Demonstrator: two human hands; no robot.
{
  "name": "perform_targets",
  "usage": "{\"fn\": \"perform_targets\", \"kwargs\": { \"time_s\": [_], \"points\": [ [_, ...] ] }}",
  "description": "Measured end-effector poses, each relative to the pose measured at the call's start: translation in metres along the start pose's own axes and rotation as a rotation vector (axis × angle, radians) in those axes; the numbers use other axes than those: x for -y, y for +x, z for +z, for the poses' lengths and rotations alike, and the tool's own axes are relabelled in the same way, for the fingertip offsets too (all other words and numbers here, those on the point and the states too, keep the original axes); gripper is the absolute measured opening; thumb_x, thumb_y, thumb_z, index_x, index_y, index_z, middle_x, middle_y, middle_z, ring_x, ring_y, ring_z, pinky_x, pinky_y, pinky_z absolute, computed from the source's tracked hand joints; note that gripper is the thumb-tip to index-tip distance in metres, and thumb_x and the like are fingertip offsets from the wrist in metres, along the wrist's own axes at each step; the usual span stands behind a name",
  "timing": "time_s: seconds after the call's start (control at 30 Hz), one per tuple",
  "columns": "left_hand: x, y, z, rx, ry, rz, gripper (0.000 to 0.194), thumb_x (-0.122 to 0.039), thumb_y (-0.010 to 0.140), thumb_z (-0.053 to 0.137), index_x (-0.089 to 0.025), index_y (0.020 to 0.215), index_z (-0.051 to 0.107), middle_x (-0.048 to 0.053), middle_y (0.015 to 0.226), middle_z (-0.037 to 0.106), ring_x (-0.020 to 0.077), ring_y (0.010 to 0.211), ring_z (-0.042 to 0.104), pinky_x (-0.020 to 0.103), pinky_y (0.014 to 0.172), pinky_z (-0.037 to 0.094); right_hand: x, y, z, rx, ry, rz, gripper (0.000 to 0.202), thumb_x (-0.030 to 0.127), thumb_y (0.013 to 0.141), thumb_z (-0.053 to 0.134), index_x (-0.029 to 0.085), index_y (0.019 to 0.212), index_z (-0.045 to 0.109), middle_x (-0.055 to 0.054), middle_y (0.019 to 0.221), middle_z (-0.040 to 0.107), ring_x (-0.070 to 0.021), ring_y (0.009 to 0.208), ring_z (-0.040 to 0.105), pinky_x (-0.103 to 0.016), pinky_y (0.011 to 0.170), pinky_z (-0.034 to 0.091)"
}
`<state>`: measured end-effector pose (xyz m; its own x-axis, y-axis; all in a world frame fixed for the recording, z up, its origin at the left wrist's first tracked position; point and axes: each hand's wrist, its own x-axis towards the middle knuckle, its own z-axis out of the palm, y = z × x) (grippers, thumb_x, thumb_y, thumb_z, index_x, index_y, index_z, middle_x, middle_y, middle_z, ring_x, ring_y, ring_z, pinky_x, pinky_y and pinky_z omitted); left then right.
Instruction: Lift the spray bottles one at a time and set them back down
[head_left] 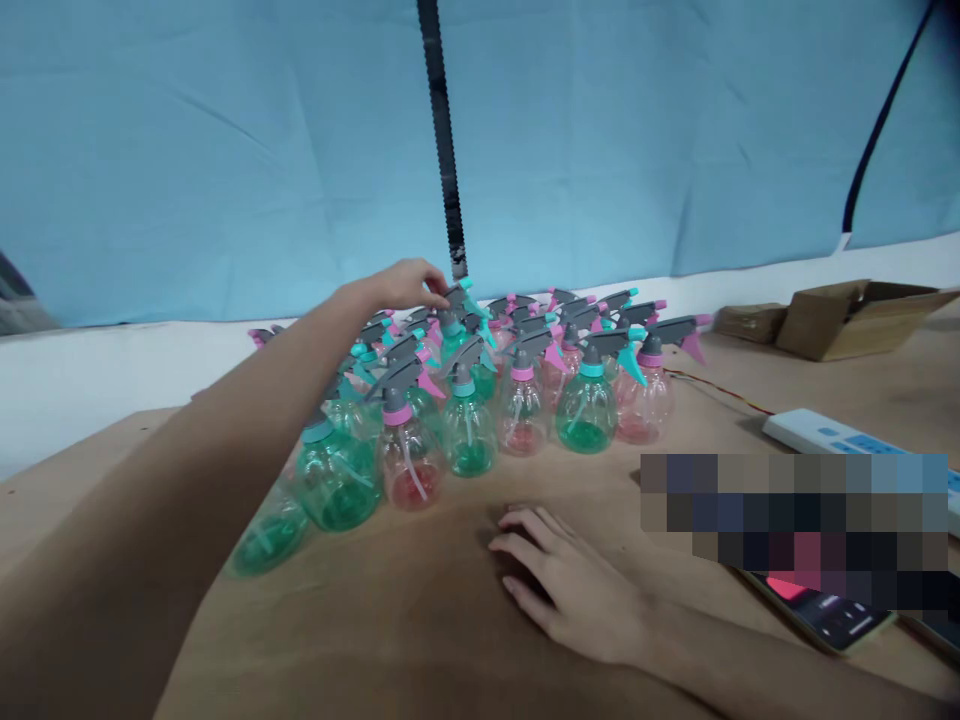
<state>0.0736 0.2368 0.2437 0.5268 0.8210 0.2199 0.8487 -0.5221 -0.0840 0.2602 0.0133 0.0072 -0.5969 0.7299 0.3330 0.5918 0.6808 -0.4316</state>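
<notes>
My left hand (pixel 414 284) reaches over to the back of a cluster of clear spray bottles, its fingers closed on the grey head of a green spray bottle (pixel 453 338). Tinted green or pink, the bottles have grey trigger heads with teal or pink collars and nozzles. At the front stand a pink spray bottle (pixel 409 462) and a green spray bottle (pixel 586 412). My right hand (pixel 574 585) lies on the wooden table in front of them, fingers spread and holding nothing. My left forearm hides part of the cluster's left side.
An open cardboard box (pixel 832 325) sits at the back right beside a smaller brown box (pixel 748 322). A white power strip (pixel 825 435) and a phone (pixel 832 610) lie on the right, partly behind a blurred patch. Blue sheeting (pixel 600 130) hangs behind the table (pixel 420 620).
</notes>
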Motion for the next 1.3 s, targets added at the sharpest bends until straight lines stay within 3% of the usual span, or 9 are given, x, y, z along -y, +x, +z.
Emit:
{"fn": "perform_targets", "kwargs": {
  "time_s": [0.13, 0.27, 0.43, 0.53, 0.63, 0.73, 0.87, 1.1, 1.3],
  "points": [
    [-0.012, -0.024, -0.039, -0.220, 0.025, -0.032, 0.039, -0.034, 0.076, 0.056, -0.009, 0.104, 0.063, 0.007, 0.099, 0.065, 0.0136, 0.080, 0.052, 0.026, 0.074, 0.038, 0.000, 0.000, -0.001, -0.010, -0.004, -0.012, 0.027, 0.018, 0.085, 0.047, 0.017, 0.111, 0.055, -0.010, 0.113, 0.052, -0.0227, 0.109, 0.046, -0.040, 0.095, 0.041],
    [-0.033, -0.066, -0.076, -0.454, 0.009, -0.031, 0.044, -0.039, 0.080, 0.050, -0.005, 0.107, 0.059, 0.006, 0.100, 0.064, 0.0097, 0.079, 0.048, 0.026, 0.078, 0.037, 0.000, -0.001, 0.000, -0.012, 0.006, -0.011, 0.031, 0.019, 0.084, 0.048, 0.018, 0.115, 0.052, -0.010, 0.115, 0.052, -0.0231, 0.110, 0.046, -0.041, 0.095, 0.041],
    [-0.063, -0.125, -0.098, -0.625, -0.060, 0.014, 0.055, -0.044, 0.079, 0.041, -0.001, 0.110, 0.055, 0.004, 0.091, 0.058, 0.0095, 0.081, 0.050, 0.035, 0.073, 0.035, -0.005, -0.002, 0.004, -0.203, 0.126, 0.156, 0.054, 0.031, 0.089, 0.042, 0.019, 0.138, 0.021, -0.015, 0.132, 0.038, -0.0263, 0.119, 0.043, -0.046, 0.097, 0.040],
    [-0.081, -0.152, -0.083, -0.586, -0.141, -0.014, 0.048, -0.045, 0.076, 0.050, -0.007, 0.101, 0.062, 0.001, 0.078, 0.062, 0.0089, 0.070, 0.054, 0.029, 0.068, 0.036, -0.007, -0.003, 0.002, -0.436, 0.189, 0.192, 0.057, 0.033, 0.092, 0.036, 0.021, 0.140, 0.009, -0.015, 0.141, 0.025, -0.0267, 0.128, 0.031, -0.047, 0.101, 0.035],
    [-0.098, -0.173, -0.050, -0.466, -0.228, -0.043, 0.035, -0.044, 0.075, 0.056, -0.015, 0.089, 0.066, -0.002, 0.064, 0.064, 0.0066, 0.053, 0.052, 0.020, 0.055, 0.035, -0.008, -0.004, -0.001, -0.535, 0.196, 0.168, 0.063, 0.036, 0.090, 0.041, 0.021, 0.141, 0.007, -0.014, 0.143, 0.019, -0.0272, 0.133, 0.022, -0.048, 0.106, 0.027],
    [-0.108, -0.186, -0.016, -0.392, -0.302, -0.086, 0.025, -0.041, 0.075, 0.057, -0.019, 0.083, 0.065, -0.002, 0.059, 0.066, 0.0092, 0.046, 0.051, 0.021, 0.046, 0.033, -0.006, -0.003, -0.002, -0.514, 0.233, 0.182, 0.074, 0.038, 0.084, 0.052, 0.021, 0.141, 0.007, -0.012, 0.144, 0.021, -0.0268, 0.133, 0.021, -0.048, 0.108, 0.024],
    [-0.102, -0.190, 0.012, -0.338, -0.359, -0.134, 0.023, -0.042, 0.075, 0.056, -0.021, 0.082, 0.064, 0.000, 0.061, 0.067, 0.0150, 0.051, 0.057, 0.024, 0.047, 0.038, -0.003, -0.001, 0.000, -0.448, 0.241, 0.176, 0.087, 0.038, 0.077, 0.061, 0.024, 0.141, 0.005, -0.012, 0.146, 0.021, -0.0280, 0.134, 0.021, -0.050, 0.107, 0.024],
    [-0.084, -0.177, 0.034, -0.200, -0.558, -0.124, 0.021, -0.041, 0.073, 0.058, -0.020, 0.078, 0.063, 0.000, 0.063, 0.063, 0.0164, 0.058, 0.059, 0.025, 0.054, 0.042, -0.005, 0.000, 0.002, -0.285, 0.211, 0.206, 0.090, 0.039, 0.069, 0.066, 0.023, 0.138, 0.012, -0.015, 0.138, 0.034, -0.0306, 0.128, 0.033, -0.052, 0.103, 0.031],
    [-0.081, -0.171, 0.050, -0.207, -0.878, -0.144, 0.019, -0.037, 0.072, 0.063, -0.019, 0.076, 0.061, 0.001, 0.072, 0.061, 0.0159, 0.068, 0.059, 0.026, 0.061, 0.044, -0.007, 0.002, -0.001, -0.260, 0.182, 0.214, 0.091, 0.040, 0.068, 0.065, 0.022, 0.139, 0.011, -0.015, 0.136, 0.036, -0.0316, 0.126, 0.036, -0.052, 0.101, 0.033]
  ]
}}
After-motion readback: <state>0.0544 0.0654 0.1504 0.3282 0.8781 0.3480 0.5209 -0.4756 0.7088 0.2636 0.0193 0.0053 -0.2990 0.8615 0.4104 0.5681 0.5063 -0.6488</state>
